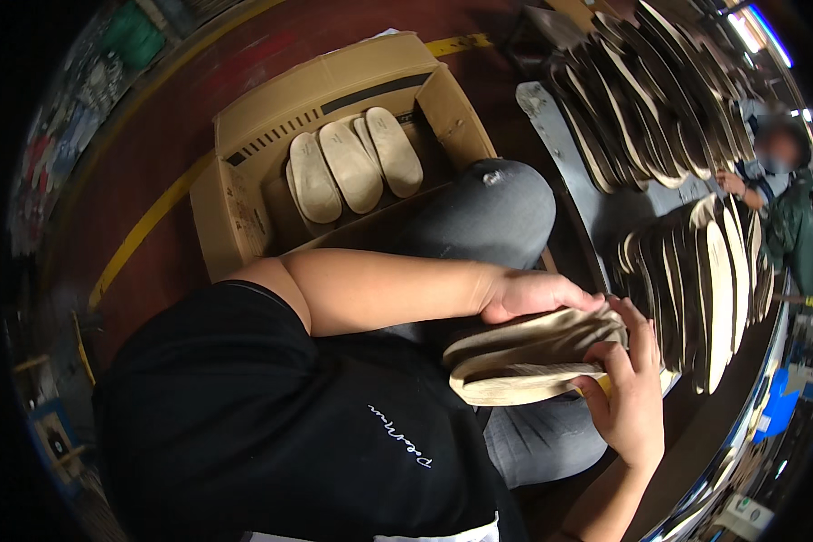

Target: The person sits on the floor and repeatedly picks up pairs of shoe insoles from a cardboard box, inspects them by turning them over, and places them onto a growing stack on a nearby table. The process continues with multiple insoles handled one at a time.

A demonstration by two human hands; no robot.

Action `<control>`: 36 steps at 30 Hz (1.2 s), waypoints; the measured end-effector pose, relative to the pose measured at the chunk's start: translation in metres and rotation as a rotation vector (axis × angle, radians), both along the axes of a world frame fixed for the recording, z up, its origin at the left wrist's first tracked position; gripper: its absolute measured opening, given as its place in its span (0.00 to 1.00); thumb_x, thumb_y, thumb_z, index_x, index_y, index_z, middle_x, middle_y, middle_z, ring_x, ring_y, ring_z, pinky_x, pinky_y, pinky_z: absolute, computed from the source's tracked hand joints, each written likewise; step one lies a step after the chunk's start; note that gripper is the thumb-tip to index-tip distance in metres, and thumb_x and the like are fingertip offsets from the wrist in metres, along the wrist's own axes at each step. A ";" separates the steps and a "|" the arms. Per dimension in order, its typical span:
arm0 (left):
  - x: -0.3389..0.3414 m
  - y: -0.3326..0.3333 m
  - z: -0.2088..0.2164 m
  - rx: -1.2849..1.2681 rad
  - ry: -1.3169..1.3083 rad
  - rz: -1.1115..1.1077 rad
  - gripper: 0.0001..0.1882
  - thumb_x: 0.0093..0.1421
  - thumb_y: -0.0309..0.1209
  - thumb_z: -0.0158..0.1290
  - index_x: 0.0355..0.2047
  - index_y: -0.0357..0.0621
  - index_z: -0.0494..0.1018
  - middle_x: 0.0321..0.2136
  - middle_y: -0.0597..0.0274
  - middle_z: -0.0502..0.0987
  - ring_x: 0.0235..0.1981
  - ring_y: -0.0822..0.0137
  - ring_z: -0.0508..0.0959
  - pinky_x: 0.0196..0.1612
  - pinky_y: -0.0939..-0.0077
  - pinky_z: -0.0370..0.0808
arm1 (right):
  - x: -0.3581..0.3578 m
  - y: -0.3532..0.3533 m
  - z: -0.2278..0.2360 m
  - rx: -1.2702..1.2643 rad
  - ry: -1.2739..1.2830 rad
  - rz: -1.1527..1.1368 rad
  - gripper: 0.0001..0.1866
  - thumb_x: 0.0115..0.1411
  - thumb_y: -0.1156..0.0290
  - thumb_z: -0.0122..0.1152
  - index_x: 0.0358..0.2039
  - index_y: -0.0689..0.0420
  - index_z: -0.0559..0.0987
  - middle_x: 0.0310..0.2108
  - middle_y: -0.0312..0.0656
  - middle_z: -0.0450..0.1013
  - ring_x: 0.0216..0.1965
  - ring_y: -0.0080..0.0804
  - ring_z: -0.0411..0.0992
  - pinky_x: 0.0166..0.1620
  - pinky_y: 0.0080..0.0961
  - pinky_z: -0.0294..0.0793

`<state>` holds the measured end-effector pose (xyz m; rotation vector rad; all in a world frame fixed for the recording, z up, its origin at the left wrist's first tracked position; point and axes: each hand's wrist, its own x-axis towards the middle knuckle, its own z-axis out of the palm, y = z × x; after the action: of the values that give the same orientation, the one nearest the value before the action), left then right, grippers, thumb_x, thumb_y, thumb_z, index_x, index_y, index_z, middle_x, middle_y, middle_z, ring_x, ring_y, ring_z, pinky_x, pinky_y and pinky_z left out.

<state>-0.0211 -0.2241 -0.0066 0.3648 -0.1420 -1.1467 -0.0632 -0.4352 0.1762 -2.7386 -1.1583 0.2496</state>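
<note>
A stack of several beige shoe insoles [524, 357] lies flat between my two hands, over my lap. My left hand [533, 294] rests on the top of the stack with fingers curled over its far edge. My right hand [628, 388] grips the stack's right end from below, fingers spread along its side. An open cardboard box [244, 181] stands on the floor to my left, with three more beige insoles [352, 163] leaning inside it.
Rows of upright insoles [696, 280] fill racks on a grey workbench [605, 212] to my right, with more insoles [641, 90] further back. Another person [786, 199] works at the far right. Red floor with a yellow line [144, 230] lies left.
</note>
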 end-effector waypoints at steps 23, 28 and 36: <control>-0.035 0.331 -0.009 0.253 0.023 1.222 0.49 0.79 0.68 0.48 0.82 0.39 0.63 0.61 0.29 0.82 0.60 0.24 0.87 0.63 0.26 0.85 | 0.101 0.169 -0.056 0.563 0.524 -0.380 0.19 0.82 0.60 0.72 0.59 0.65 0.85 0.43 0.39 0.82 0.39 0.29 0.79 0.47 0.28 0.80; -0.090 0.402 -0.015 0.474 0.343 1.873 0.51 0.79 0.68 0.44 0.84 0.40 0.57 0.71 0.29 0.74 0.70 0.21 0.79 0.71 0.20 0.77 | 0.172 0.281 -0.135 0.800 1.309 -0.615 0.16 0.82 0.64 0.70 0.63 0.58 0.84 0.50 0.42 0.87 0.46 0.32 0.87 0.53 0.33 0.90; -0.138 0.398 -0.014 0.483 0.504 1.943 0.49 0.80 0.69 0.41 0.83 0.41 0.60 0.72 0.34 0.75 0.72 0.24 0.78 0.76 0.20 0.71 | 0.115 0.487 -0.310 1.008 1.664 -1.066 0.21 0.81 0.77 0.62 0.71 0.50 0.79 0.66 0.44 0.80 0.64 0.47 0.81 0.73 0.66 0.80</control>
<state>-0.1592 0.1739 -0.0201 0.4107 0.8142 0.7168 0.0520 0.0521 -0.1339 -1.0815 0.5347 1.0242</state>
